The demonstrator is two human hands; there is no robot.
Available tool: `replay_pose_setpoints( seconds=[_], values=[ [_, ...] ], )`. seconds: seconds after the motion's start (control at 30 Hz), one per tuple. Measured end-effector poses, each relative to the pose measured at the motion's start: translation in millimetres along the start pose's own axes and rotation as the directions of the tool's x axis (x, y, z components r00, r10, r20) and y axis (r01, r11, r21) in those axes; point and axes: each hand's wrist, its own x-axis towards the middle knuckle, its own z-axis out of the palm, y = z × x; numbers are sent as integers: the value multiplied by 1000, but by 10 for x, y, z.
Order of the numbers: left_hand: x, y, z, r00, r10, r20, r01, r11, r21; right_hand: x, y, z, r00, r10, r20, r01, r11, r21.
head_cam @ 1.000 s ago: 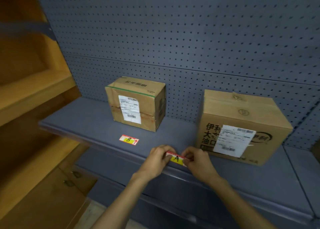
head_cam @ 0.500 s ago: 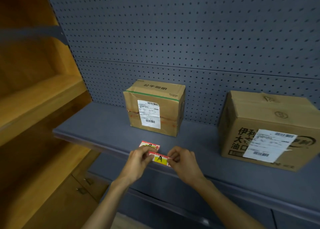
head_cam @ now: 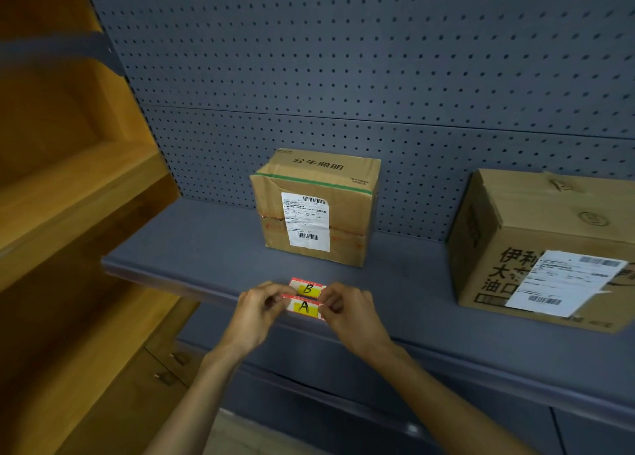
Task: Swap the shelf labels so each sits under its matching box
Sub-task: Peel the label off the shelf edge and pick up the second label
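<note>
The red-and-yellow label marked A [head_cam: 304,307] is pinched at its two ends, by my left hand [head_cam: 256,312] on the left and my right hand [head_cam: 347,312] on the right. It sits at the front edge of the grey shelf [head_cam: 192,248]. Just behind it the label marked B [head_cam: 308,288] lies flat on the shelf. Both labels are in front of the smaller cardboard box [head_cam: 318,210]. The larger cardboard box [head_cam: 549,248] stands at the right, partly cut off by the frame.
A grey pegboard wall [head_cam: 343,59] backs the shelf. Wooden shelving [head_cam: 68,196] stands to the left. Below the shelf are a lower grey shelf [head_cam: 309,386] and wooden drawers with handles [head_cam: 171,368].
Both hands have carried label A leftward along the shelf edge, from in front of the larger box to in front of the smaller box, right next to label B.
</note>
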Motion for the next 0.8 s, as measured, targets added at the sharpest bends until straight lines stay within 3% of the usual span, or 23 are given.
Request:
replay_pose_setpoints(
  seconds=[0.8],
  values=[
    [61, -200, -35, 996, 69, 48, -73, 993, 89, 15, 63, 163, 997, -82, 15, 83, 989, -119]
  ],
)
